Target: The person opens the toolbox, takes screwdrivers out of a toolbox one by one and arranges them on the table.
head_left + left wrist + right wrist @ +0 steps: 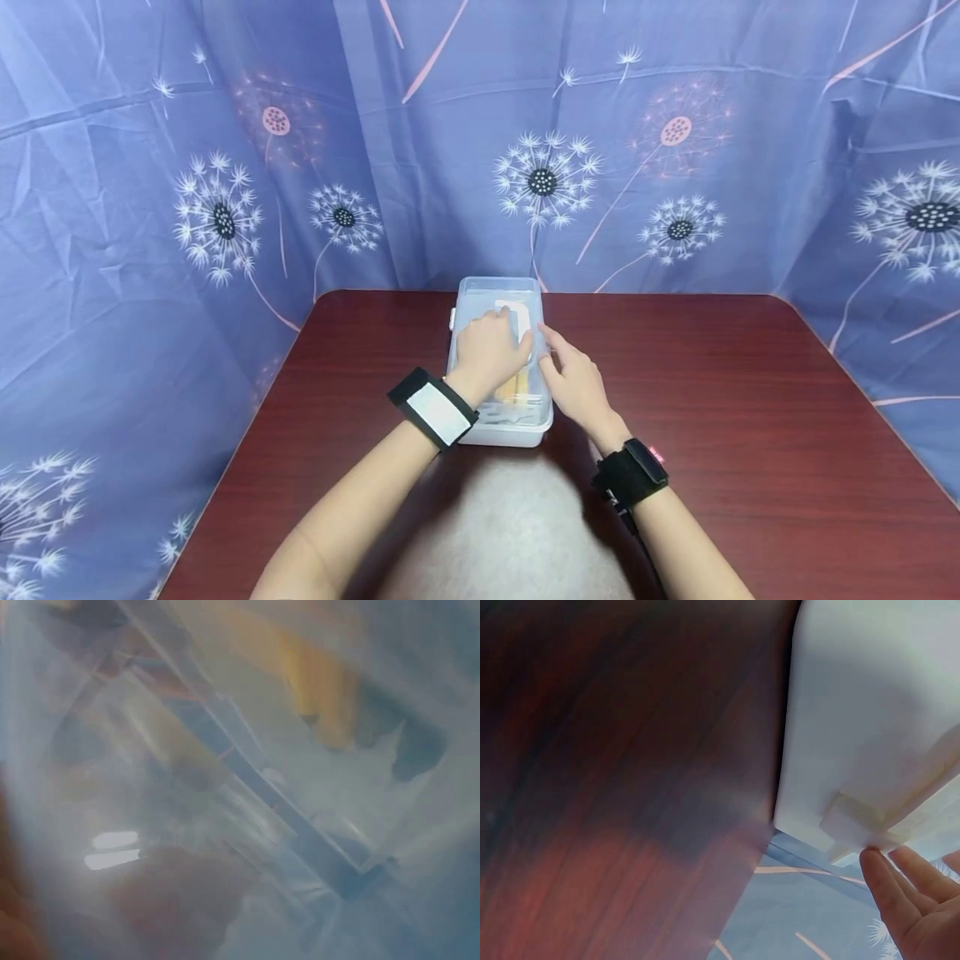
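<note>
Bracing the plastic box [502, 436] from above, near the far edge of the table [750, 417], with the left hand [491, 346], whose grasp is unclear, should help the right hand's [576, 379] extended, ungrasping fingers [889, 892] press the side latch [855, 823] evenly.

Shows clear, glossy plastic in the lid [474, 302], smooth plastic in the box [502, 436], glossy wood grain on the table [750, 400], creased cloth in the curtain [450, 175], matt fabric on the wrist strap [628, 477].
</note>
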`<state>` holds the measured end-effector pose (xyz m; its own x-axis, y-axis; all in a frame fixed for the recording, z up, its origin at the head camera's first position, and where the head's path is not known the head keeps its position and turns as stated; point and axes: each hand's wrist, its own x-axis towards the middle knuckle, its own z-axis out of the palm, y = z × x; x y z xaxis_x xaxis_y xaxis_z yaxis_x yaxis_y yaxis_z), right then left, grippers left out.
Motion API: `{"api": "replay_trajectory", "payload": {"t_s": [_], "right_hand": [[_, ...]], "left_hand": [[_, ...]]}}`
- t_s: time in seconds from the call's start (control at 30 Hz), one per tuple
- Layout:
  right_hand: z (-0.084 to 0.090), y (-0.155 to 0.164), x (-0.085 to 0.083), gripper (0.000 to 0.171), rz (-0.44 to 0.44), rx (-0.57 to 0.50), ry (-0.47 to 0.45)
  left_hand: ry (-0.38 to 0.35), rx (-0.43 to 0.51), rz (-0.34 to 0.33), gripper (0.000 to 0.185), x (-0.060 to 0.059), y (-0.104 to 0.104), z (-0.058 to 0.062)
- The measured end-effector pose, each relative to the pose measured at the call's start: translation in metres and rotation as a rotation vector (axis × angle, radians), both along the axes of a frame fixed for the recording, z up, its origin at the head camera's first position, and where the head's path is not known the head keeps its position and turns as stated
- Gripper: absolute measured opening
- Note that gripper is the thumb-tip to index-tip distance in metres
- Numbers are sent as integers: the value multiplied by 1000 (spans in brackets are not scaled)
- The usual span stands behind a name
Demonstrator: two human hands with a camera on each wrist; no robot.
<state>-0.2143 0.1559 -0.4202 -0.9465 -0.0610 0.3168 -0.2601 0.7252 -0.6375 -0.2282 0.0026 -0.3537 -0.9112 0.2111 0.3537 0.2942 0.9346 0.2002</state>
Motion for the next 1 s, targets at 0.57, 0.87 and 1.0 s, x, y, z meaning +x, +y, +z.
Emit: {"api": "replay_trajectory", "payload": {"t_s": [0.57, 0.87, 1.0], "right_hand": [[1, 2, 1, 53, 0, -67, -14], [-2, 0, -1, 62, -31, -121, -98], [-3, -1, 0, 62, -36, -127, -123]], "left_hand": [[-365, -35, -218, 41, -9, 3, 41], [-597, -38, -216, 56, -32, 5, 59], [-670, 34, -225, 59, -34, 5, 60]]}}
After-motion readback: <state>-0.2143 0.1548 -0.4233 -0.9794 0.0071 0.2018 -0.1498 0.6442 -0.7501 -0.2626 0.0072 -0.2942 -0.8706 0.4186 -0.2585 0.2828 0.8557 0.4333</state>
